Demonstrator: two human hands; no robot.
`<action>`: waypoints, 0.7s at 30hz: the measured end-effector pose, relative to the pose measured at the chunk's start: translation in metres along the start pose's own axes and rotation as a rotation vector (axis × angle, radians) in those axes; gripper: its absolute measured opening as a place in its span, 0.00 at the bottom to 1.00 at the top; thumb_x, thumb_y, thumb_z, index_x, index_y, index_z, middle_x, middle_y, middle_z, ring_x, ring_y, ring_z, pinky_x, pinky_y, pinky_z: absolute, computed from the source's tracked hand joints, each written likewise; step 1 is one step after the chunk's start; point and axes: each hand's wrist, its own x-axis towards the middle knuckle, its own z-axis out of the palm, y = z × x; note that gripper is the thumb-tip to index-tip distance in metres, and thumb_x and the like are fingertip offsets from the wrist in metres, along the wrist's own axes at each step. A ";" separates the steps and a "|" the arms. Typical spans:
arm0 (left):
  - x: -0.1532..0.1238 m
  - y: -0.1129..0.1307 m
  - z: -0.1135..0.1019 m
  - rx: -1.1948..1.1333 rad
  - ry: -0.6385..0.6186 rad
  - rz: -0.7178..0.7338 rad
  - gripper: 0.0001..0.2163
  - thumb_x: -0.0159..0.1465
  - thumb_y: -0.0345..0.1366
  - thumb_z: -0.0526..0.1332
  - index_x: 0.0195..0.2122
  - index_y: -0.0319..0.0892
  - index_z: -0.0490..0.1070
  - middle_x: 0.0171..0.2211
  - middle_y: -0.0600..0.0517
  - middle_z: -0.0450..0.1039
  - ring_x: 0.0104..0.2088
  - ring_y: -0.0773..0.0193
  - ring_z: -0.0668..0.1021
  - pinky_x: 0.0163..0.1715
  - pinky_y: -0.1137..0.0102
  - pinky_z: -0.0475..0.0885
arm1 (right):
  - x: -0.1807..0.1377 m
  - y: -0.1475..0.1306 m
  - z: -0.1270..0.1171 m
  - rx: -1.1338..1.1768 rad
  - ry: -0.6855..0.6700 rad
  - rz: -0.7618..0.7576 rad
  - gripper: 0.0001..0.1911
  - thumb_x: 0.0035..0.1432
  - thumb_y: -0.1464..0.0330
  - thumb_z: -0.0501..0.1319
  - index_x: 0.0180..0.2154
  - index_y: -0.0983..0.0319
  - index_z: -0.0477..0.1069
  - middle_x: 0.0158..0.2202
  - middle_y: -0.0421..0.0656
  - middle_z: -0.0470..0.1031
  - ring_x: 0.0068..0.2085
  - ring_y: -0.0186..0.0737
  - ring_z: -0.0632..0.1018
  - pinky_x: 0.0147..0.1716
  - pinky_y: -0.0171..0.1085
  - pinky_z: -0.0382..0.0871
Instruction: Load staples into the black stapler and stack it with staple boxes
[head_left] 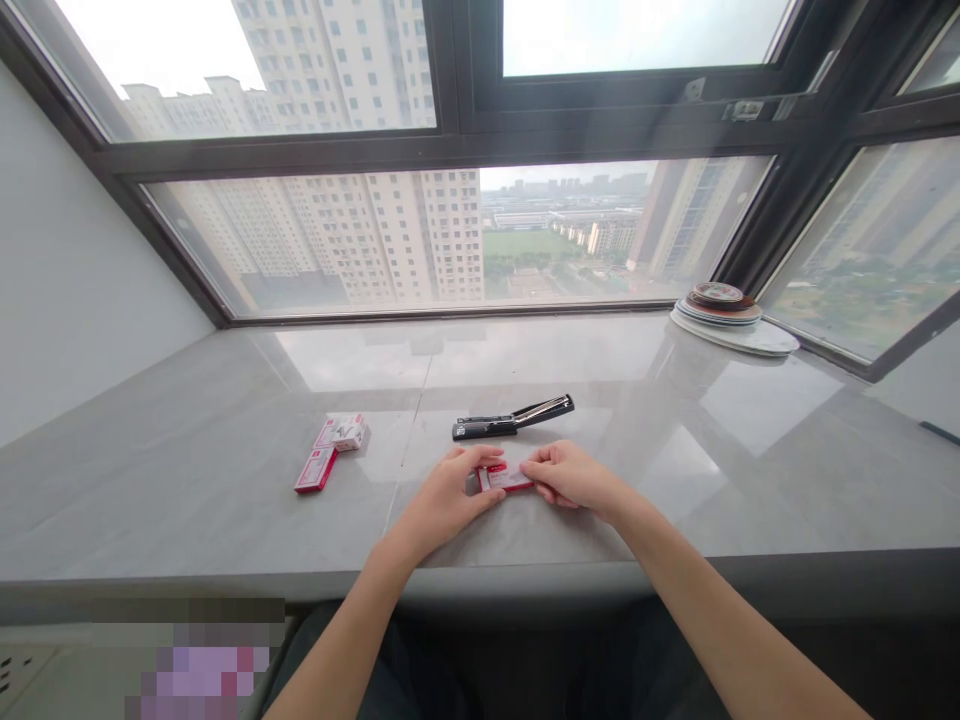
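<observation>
A small red-and-white box (507, 477) lies on the grey stone sill, between my two hands. My left hand (459, 490) grips its left end, thumb at the near side and fingers over the far side. At the box's right end, my right hand (566, 474) has its thumb and fingers pinched together on it. Just beyond the hands lies a black stapler (487, 425), swung wide apart, its right arm raised at a slant with the metal rail showing. Whether the box's end flap is open is hidden by my right fingers.
To the left sit a red-and-white box (316, 470) and, touching it, whiter small boxes (348, 432). A stack of plates or round mats (731, 320) stands in the far right corner by the window. The sill's front edge (525, 570) runs close below my wrists.
</observation>
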 end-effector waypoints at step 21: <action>-0.003 -0.007 -0.003 -0.049 0.062 0.018 0.21 0.63 0.35 0.67 0.58 0.53 0.70 0.51 0.54 0.77 0.53 0.58 0.76 0.57 0.62 0.71 | 0.000 -0.052 -0.004 -0.925 0.138 -0.405 0.08 0.61 0.64 0.64 0.33 0.55 0.82 0.24 0.40 0.75 0.28 0.37 0.72 0.28 0.36 0.54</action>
